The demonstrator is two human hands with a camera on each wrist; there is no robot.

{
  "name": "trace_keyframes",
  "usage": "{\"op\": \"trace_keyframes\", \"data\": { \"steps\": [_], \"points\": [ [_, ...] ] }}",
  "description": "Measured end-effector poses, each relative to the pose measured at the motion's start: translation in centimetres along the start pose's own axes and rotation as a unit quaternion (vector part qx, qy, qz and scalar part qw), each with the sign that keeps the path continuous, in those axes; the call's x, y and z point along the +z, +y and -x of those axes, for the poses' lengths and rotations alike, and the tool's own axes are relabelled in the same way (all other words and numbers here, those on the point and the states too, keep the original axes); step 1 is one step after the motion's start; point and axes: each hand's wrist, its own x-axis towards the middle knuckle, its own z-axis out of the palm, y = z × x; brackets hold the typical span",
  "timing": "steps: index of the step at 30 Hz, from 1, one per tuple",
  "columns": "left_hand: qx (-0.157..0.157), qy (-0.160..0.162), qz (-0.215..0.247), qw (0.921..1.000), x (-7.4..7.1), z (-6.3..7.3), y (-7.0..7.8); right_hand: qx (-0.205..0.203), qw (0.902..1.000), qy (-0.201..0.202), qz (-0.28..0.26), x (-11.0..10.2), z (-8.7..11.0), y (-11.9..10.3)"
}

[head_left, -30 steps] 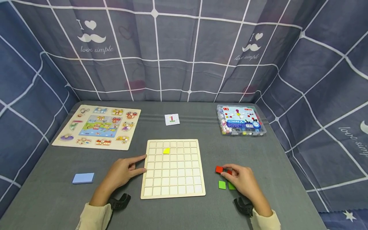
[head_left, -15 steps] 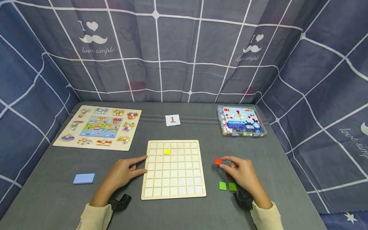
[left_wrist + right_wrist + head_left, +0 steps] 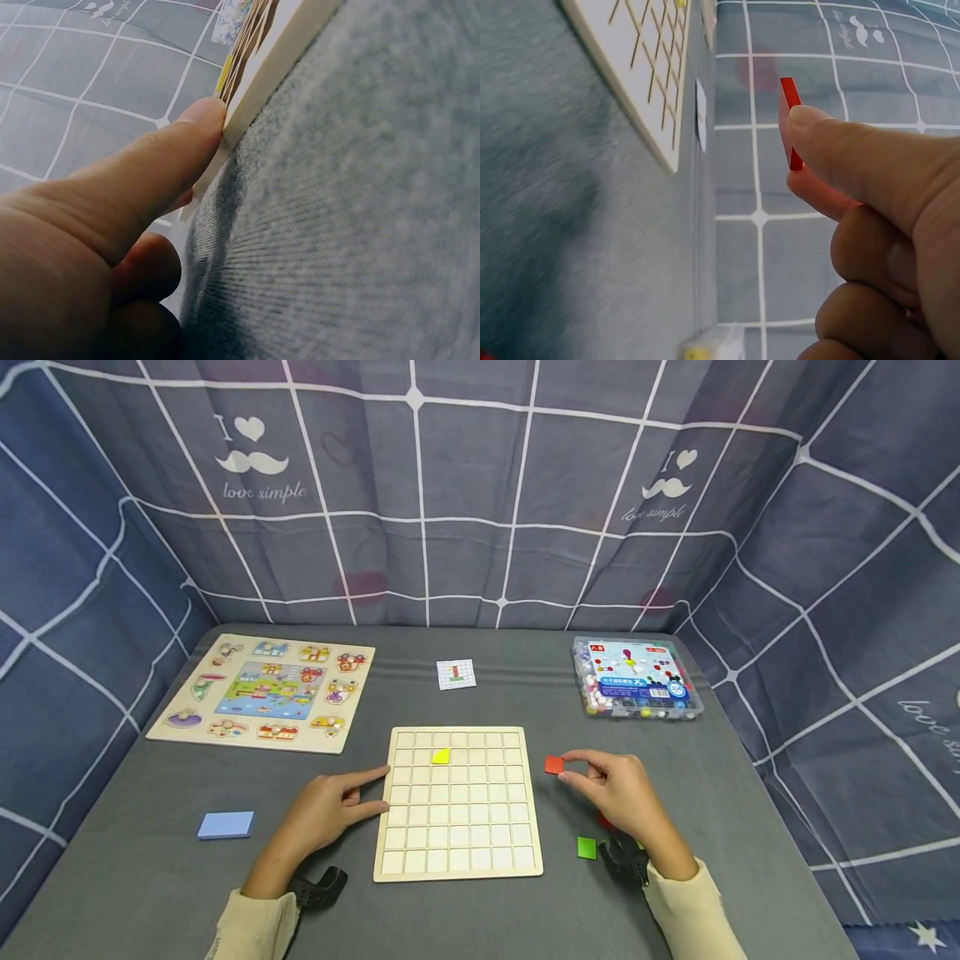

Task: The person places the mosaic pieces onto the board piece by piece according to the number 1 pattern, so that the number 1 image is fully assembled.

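A pale wooden grid board (image 3: 459,817) lies at the middle of the table with one yellow tile (image 3: 441,757) in its second row. My left hand (image 3: 326,810) touches the board's left edge with extended index finger and thumb; its other fingers are tucked under. Between thumb and index finger, my right hand (image 3: 618,789) pinches a thin red square tile (image 3: 790,124), held just right of the board. Below that hand, a green tile (image 3: 587,847) lies on the table, and another red tile (image 3: 604,821) shows partly. The wrist mostly hides a second green one.
Behind the board lies a small patterned card (image 3: 456,674). A wooden picture puzzle (image 3: 352,693) is at back left, and a clear plastic box (image 3: 637,678) with a printed label at back right. Left of my left arm sits a light blue block (image 3: 226,825). Patterned curtains enclose the table.
My right hand has lifted the red tile from beside the other tiles and moved it forward and left toward the board. The left hand stays at the board's edge.
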Motion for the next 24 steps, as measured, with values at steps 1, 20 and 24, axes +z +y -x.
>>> {"op": "trace_keyframes", "data": {
  "steps": [1, 20, 24],
  "points": [
    [0.001, 0.001, 0.0, 1.0, 0.0, 0.0, 0.0, -0.003, 1.0, 0.0, -0.002, 0.0, -0.3, -0.2],
    [0.001, -0.002, 0.003, 1.0, -0.2, 0.1, 0.1, -0.028, 0.9963, -0.039, -0.072, 3.4, -3.8, -2.5],
    [0.0, -0.004, 0.003, 1.0, -0.2, 0.1, 0.2, -0.024, 0.9951, -0.053, -0.08, 4.3, -4.1, -2.4]
  ]
}}
